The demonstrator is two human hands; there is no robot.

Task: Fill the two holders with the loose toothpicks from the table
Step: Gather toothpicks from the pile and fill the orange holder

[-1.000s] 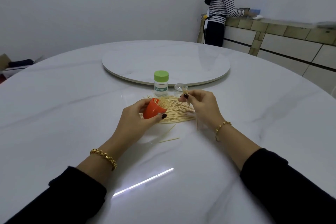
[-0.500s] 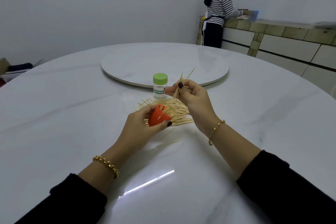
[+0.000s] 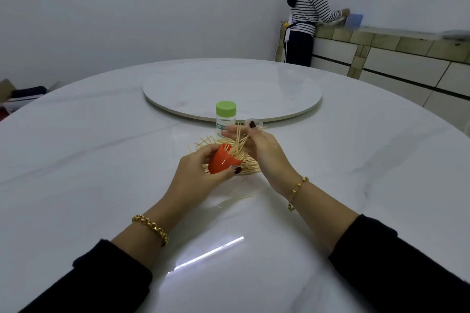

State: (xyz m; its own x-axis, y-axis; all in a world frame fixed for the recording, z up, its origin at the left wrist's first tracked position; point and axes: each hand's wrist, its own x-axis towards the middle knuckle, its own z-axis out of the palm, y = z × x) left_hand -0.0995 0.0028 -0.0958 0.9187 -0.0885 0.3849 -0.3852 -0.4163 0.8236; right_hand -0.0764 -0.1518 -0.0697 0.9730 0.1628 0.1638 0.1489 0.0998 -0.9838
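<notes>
Two hands are busy: left hand (image 3: 195, 175) grips the tilted red cup (image 3: 221, 163), right hand (image 3: 264, 147) pinches toothpicks (image 3: 238, 138) at its mouth. That tilt could spill them.

Holder (image 3: 225, 117) stands behind toothpick pile (image 3: 248, 167), seemingly just before the turntable (image 3: 229, 86).

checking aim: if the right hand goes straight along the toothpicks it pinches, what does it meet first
Probably the open mouth of the orange holder in the left hand; depth is unclear.
</notes>
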